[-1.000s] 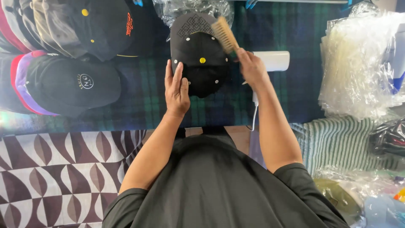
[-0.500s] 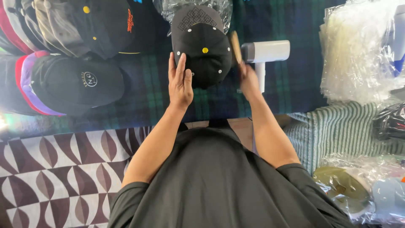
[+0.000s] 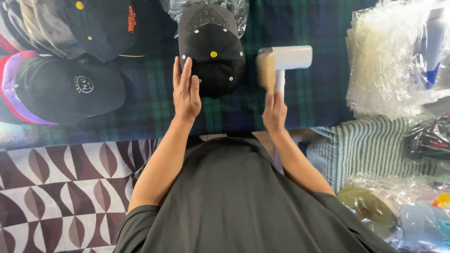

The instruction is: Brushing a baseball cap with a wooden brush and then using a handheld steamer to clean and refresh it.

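We are pressing our left hand [image 3: 186, 90], fingers flat and together, against the left side of the black cap [image 3: 211, 49], which is lying on the dark plaid cloth [image 3: 318, 89] covering the desk. Our right hand [image 3: 274, 110] is gripping a wooden brush [image 3: 266, 70], holding it blurred just right of the cap, beside a white handheld device [image 3: 289, 58]. More caps [image 3: 70, 89] are lying to the left.

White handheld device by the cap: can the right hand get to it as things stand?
Probably not freely. The right hand sits right at the white device's handle with nothing between, but it is already gripping a brush, so it would likely need to put that down.
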